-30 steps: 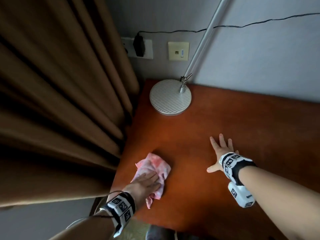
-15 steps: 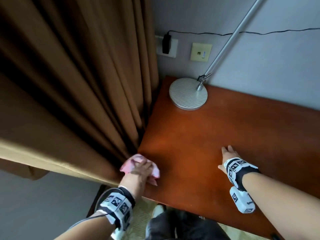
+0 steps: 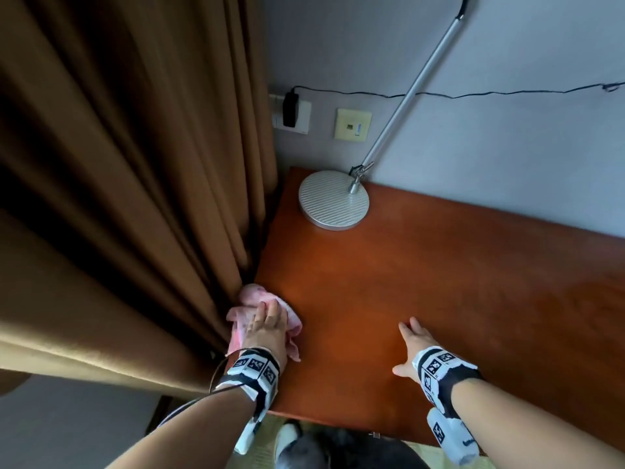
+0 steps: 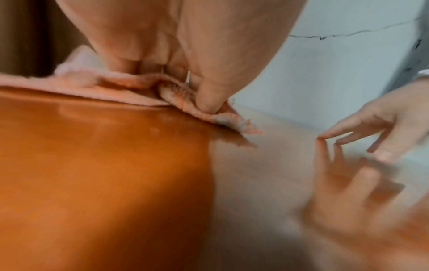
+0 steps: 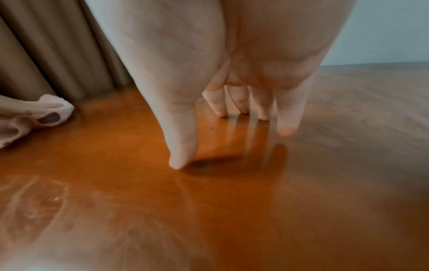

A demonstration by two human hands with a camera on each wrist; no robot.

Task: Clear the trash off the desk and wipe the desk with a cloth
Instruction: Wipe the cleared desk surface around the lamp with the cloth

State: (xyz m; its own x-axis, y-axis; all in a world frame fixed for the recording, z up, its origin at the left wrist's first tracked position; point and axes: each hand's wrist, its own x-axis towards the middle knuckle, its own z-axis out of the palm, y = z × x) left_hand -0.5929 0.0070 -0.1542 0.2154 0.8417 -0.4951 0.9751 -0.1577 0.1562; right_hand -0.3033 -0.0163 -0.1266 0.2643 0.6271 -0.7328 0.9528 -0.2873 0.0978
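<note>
A pink cloth (image 3: 251, 299) lies crumpled at the left edge of the reddish-brown desk (image 3: 422, 286), touching the curtain. My left hand (image 3: 267, 328) presses flat on the cloth with straight fingers; the left wrist view shows the cloth (image 4: 97, 86) bunched under the palm. My right hand (image 3: 411, 346) rests on the bare desk to the right, fingers spread. In the right wrist view its fingertips (image 5: 286, 129) touch the glossy wood, and the cloth (image 5: 14, 124) shows at the far left. No trash is in view.
A brown curtain (image 3: 128, 204) hangs along the desk's left side. A silver lamp base (image 3: 333, 199) stands in the far left corner, its arm slanting up the wall. Wall sockets (image 3: 291, 111) sit above it. The desk's near edge is just below my wrists.
My left hand slid the cloth left to the desk's edge against the curtain, then a little away from me. The right hand drew back toward the near edge. The head view shifted.
</note>
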